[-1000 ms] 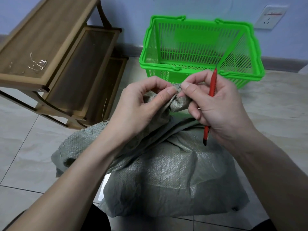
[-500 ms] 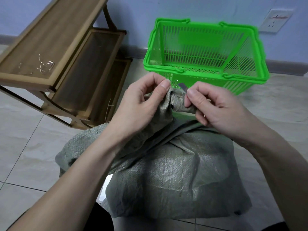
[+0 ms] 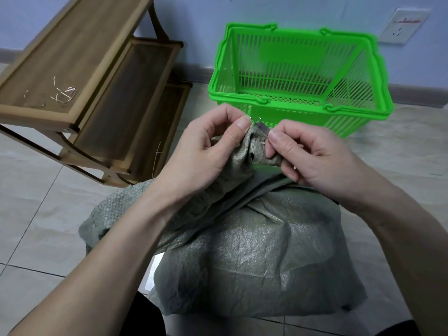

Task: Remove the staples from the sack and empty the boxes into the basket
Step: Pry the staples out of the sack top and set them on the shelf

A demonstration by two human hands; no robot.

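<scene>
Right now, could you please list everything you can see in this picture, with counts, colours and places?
woven sack: one, grey-green, on the floor, its bunched neck held up.
basket: one, bright green, empty, by the wall.
wooden shelf: one, brown, left.
pulled staples: several, silvery, on the top shelf.
wall socket: one, white, upper right.
blade: one, grey, at the sack's neck.
left hand: pinching the neck.
right hand: holding the blade.

No readable text anywhere in my view. Green basket [image 3: 300, 69] at 12 o'clock: label patch on back wall blurred. Wall socket [image 3: 403, 26] at 1 o'clock: red marks, illegible.
</scene>
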